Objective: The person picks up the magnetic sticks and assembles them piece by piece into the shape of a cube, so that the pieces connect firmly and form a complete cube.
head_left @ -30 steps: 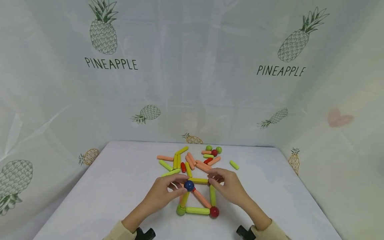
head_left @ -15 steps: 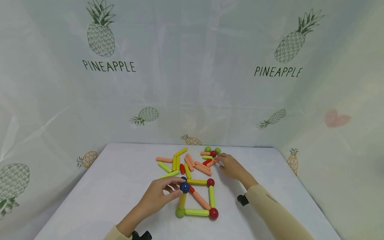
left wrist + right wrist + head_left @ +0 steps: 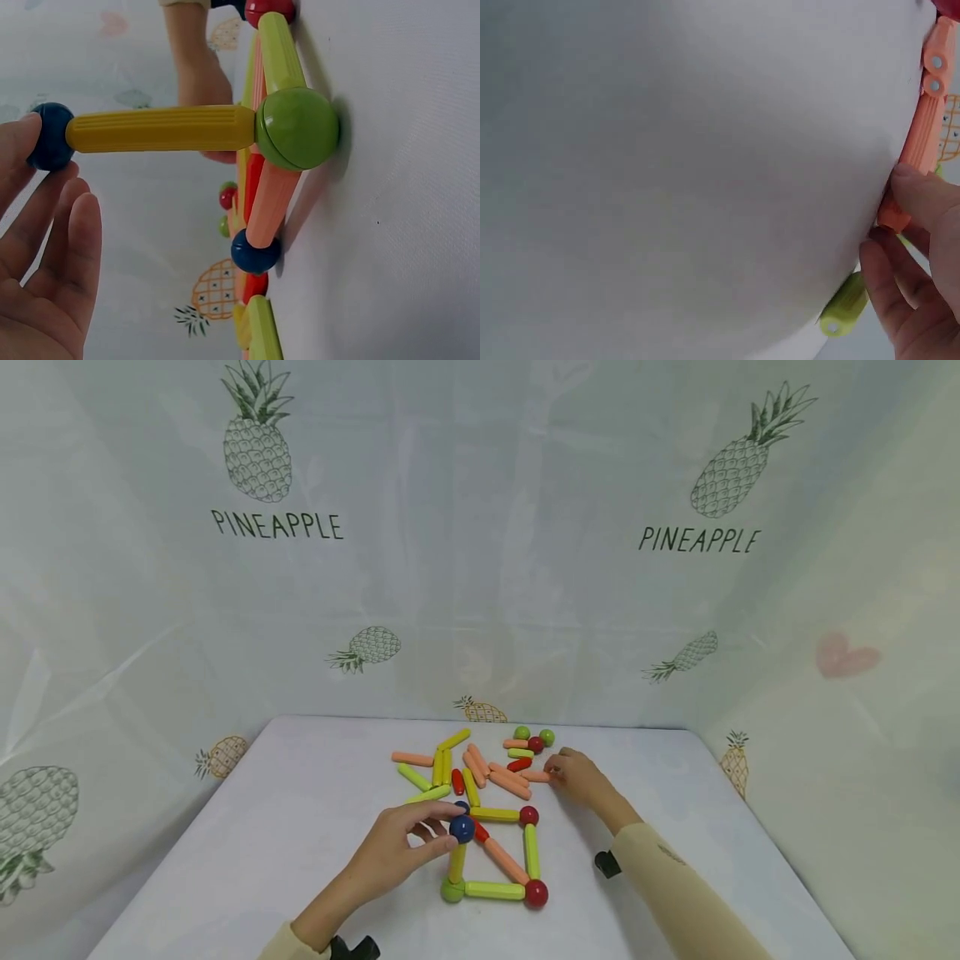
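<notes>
My left hand (image 3: 401,847) pinches a blue ball (image 3: 52,136) between thumb and fingertips. That ball sits atop an upright yellow rod (image 3: 165,129), whose lower end joins a green ball (image 3: 297,129) on the table. My right hand (image 3: 581,781) reaches to the back right and pinches the near end of an orange rod (image 3: 928,131) lying on the table. Thumb and fingers lie on either side of that rod in the right wrist view. A second blue ball (image 3: 255,251) rests on the table, joined to the frame by another orange rod (image 3: 274,206).
The square frame has red balls (image 3: 536,894) at its right corners, a diagonal of orange and red, and rods between. Behind it lie several loose yellow, orange, red and light green rods. Two green balls (image 3: 522,732) and a red ball (image 3: 536,744) stand at the back.
My right hand has left the frame's far right corner, moved to the back right and taken the orange rod, which has turned slightly. My left hand keeps hold of the blue ball.
</notes>
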A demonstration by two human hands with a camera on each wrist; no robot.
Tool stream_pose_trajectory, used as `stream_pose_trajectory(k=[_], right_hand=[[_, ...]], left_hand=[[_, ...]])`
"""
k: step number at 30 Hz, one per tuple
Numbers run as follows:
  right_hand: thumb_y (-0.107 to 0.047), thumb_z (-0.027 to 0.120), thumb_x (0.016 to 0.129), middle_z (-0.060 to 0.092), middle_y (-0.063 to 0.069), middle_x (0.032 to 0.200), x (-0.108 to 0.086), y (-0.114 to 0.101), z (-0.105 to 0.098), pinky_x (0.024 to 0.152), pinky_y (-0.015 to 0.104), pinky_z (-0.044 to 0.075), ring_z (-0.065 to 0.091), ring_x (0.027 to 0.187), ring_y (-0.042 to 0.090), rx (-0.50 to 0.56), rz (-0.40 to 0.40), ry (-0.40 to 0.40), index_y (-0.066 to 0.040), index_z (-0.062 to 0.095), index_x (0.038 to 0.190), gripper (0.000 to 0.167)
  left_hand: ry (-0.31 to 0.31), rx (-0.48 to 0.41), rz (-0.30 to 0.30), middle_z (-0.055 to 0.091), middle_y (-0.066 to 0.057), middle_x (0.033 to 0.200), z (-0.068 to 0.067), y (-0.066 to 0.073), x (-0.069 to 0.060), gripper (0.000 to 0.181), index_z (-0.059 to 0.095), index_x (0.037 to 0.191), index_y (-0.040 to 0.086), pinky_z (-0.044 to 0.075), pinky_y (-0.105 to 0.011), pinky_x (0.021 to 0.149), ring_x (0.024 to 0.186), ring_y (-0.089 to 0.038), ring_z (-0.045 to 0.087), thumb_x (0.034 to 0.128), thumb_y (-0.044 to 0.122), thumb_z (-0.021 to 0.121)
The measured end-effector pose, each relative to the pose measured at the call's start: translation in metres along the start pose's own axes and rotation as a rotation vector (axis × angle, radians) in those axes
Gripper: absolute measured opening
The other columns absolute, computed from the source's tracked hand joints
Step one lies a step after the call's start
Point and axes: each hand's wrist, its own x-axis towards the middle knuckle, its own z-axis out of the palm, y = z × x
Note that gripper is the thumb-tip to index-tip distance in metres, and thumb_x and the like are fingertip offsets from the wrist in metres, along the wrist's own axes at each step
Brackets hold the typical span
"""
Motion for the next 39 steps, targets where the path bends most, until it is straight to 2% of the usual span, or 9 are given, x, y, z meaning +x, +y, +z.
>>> stream_pose_trajectory(k=[4, 7, 11, 15, 20, 23, 29, 33, 39], right_hand=[[-0.011, 0.075, 0.087, 0.06, -0.004, 0.085, -0.012, 0.0, -0.009, 0.079, 0.035, 0.052, 0.054, 0.079, 0.015, 0.02, 0.06, -0.008, -0.015, 0.071, 0.098, 0.012], [-0.012, 0.076, 0.086, 0.06, -0.006, 0.086, -0.023, -0.007, -0.02, 0.075, 0.033, 0.052, 0.054, 0.078, 0.013, 0.045, 0.052, 0.045, -0.015, 0.072, 0.1, 0.015], [-0.016, 0.077, 0.085, 0.059, -0.011, 0.083, -0.042, -0.033, -0.041, 0.066, 0.027, 0.051, 0.054, 0.074, 0.009, 0.138, -0.055, 0.117, -0.017, 0.072, 0.102, 0.017], [-0.017, 0.076, 0.086, 0.058, -0.015, 0.083, -0.065, -0.061, -0.061, 0.063, 0.027, 0.051, 0.053, 0.072, 0.007, 0.231, -0.194, 0.139, -0.02, 0.072, 0.103, 0.018], [-0.02, 0.075, 0.087, 0.059, -0.018, 0.087, -0.089, -0.089, -0.072, 0.062, 0.027, 0.052, 0.053, 0.073, 0.005, 0.326, -0.3, 0.135, -0.023, 0.072, 0.106, 0.019], [-0.025, 0.074, 0.089, 0.059, -0.018, 0.087, -0.1, -0.105, -0.076, 0.06, 0.024, 0.051, 0.054, 0.072, 0.004, 0.376, -0.313, 0.103, -0.027, 0.072, 0.107, 0.019], [-0.026, 0.075, 0.088, 0.059, -0.017, 0.092, -0.104, -0.127, -0.08, 0.061, 0.021, 0.051, 0.056, 0.075, 0.008, 0.4, -0.333, 0.082, -0.028, 0.072, 0.106, 0.018], [-0.025, 0.075, 0.088, 0.058, -0.018, 0.093, -0.104, -0.133, -0.08, 0.061, 0.021, 0.05, 0.056, 0.076, 0.013, 0.391, -0.331, 0.082, -0.03, 0.072, 0.104, 0.018], [-0.025, 0.075, 0.087, 0.059, -0.018, 0.094, -0.104, -0.136, -0.078, 0.062, 0.02, 0.051, 0.056, 0.077, 0.01, 0.392, -0.321, 0.098, -0.029, 0.073, 0.105, 0.019]], left_hand=[[-0.007, 0.019, 0.036, 0.064, 0.015, 0.115, 0.0, 0.0, 0.0, 0.038, 0.064, 0.126, 0.032, 0.054, -0.028, 0.077, 0.09, -0.009, 0.061, 0.0904, 0.043, 0.067], [-0.001, 0.031, 0.052, 0.064, 0.014, 0.114, -0.001, 0.0, 0.001, 0.035, 0.063, 0.125, 0.035, 0.054, -0.027, 0.076, 0.09, -0.009, 0.061, 0.0907, 0.042, 0.067], [0.005, 0.035, 0.049, 0.064, 0.015, 0.114, -0.002, -0.001, 0.001, 0.036, 0.064, 0.124, 0.032, 0.055, -0.027, 0.075, 0.091, -0.008, 0.062, 0.0896, 0.042, 0.069], [0.014, 0.035, 0.037, 0.063, 0.016, 0.113, -0.003, 0.001, 0.001, 0.036, 0.065, 0.123, 0.029, 0.054, -0.027, 0.076, 0.091, -0.008, 0.062, 0.0887, 0.041, 0.07], [0.02, 0.027, 0.033, 0.063, 0.017, 0.112, -0.002, 0.002, 0.001, 0.033, 0.064, 0.121, 0.034, 0.055, -0.027, 0.076, 0.091, -0.008, 0.062, 0.0887, 0.04, 0.071], [0.02, 0.021, 0.034, 0.064, 0.017, 0.112, 0.0, 0.002, 0.002, 0.032, 0.063, 0.12, 0.037, 0.055, -0.027, 0.076, 0.091, -0.008, 0.062, 0.0889, 0.04, 0.07], [0.027, 0.032, 0.016, 0.063, 0.018, 0.111, 0.0, 0.003, 0.001, 0.033, 0.064, 0.12, 0.038, 0.054, -0.027, 0.077, 0.092, -0.007, 0.061, 0.088, 0.042, 0.071], [0.027, 0.032, 0.022, 0.063, 0.018, 0.111, 0.0, 0.003, 0.0, 0.032, 0.063, 0.12, 0.037, 0.054, -0.026, 0.076, 0.092, -0.007, 0.061, 0.0883, 0.042, 0.071], [0.027, 0.035, 0.025, 0.063, 0.018, 0.111, -0.001, 0.005, -0.001, 0.032, 0.064, 0.12, 0.034, 0.054, -0.026, 0.076, 0.092, -0.007, 0.061, 0.0892, 0.039, 0.071]])
